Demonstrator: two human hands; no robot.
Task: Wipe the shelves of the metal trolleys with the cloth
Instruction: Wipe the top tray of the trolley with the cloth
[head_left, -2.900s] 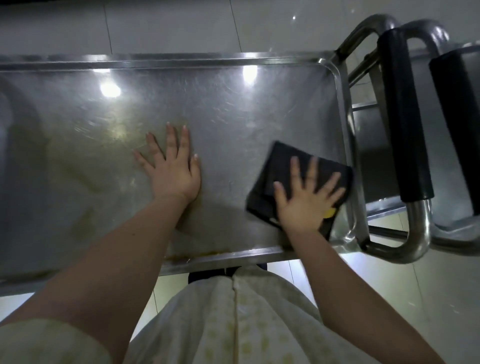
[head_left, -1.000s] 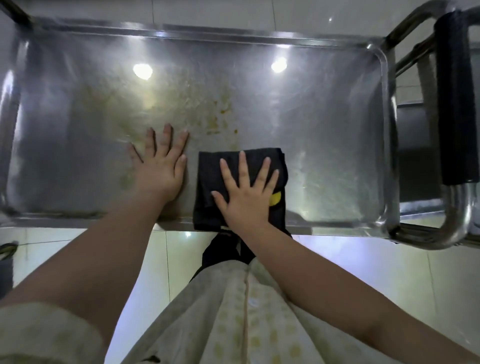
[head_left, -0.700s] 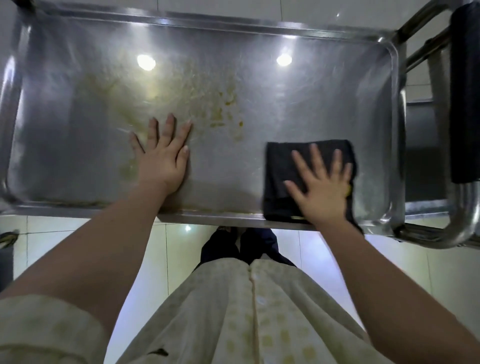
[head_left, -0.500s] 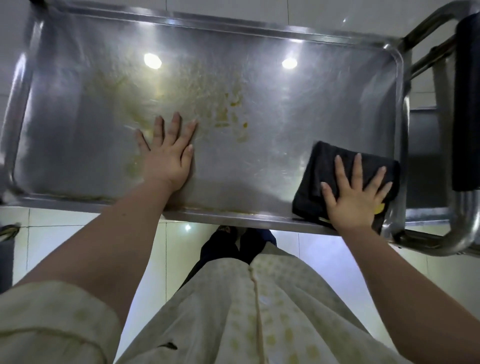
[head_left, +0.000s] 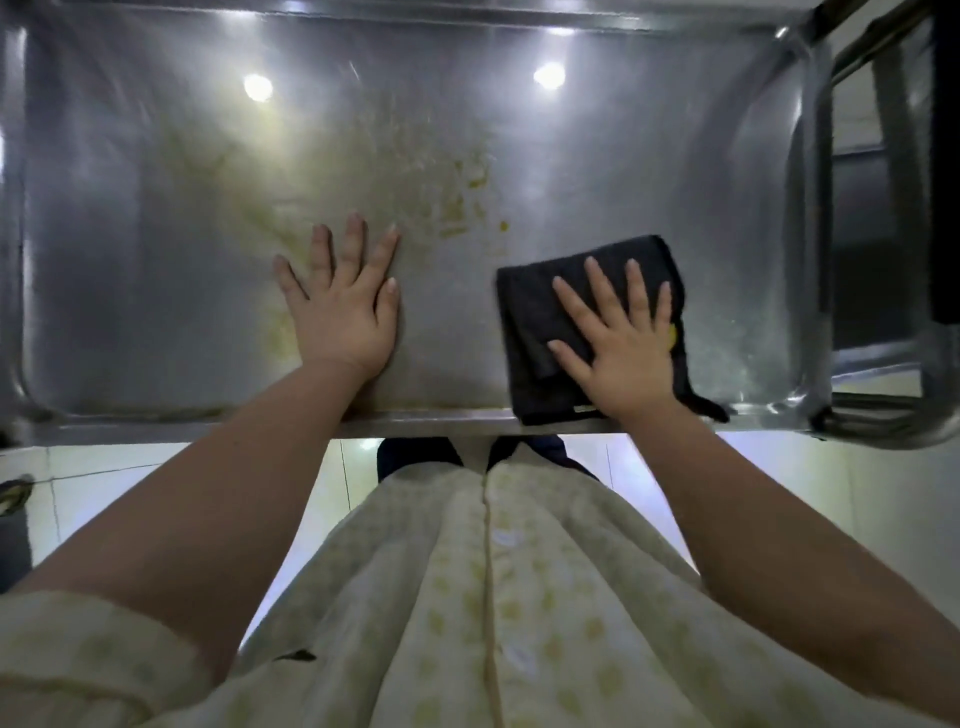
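The top shelf (head_left: 156, 291) of a metal trolley fills the upper view, a steel tray with a raised rim. Yellowish smears and crumbs (head_left: 457, 208) mark its middle. A folded black cloth (head_left: 530, 317) lies on the shelf near the front edge, right of centre, one corner hanging over the rim. My right hand (head_left: 618, 338) presses flat on the cloth with fingers spread. My left hand (head_left: 343, 301) rests flat on the bare steel to the left of the cloth, fingers apart, holding nothing.
A second trolley (head_left: 883, 218) stands against the right side, with a curved steel handle (head_left: 893, 421) and a black grip (head_left: 945, 182). White tiled floor (head_left: 130, 493) shows below the shelf's front edge. My pale patterned garment (head_left: 483, 597) fills the lower middle.
My right hand has slid the cloth leftward from the right front corner toward the middle. My left hand has stayed planted on the shelf.
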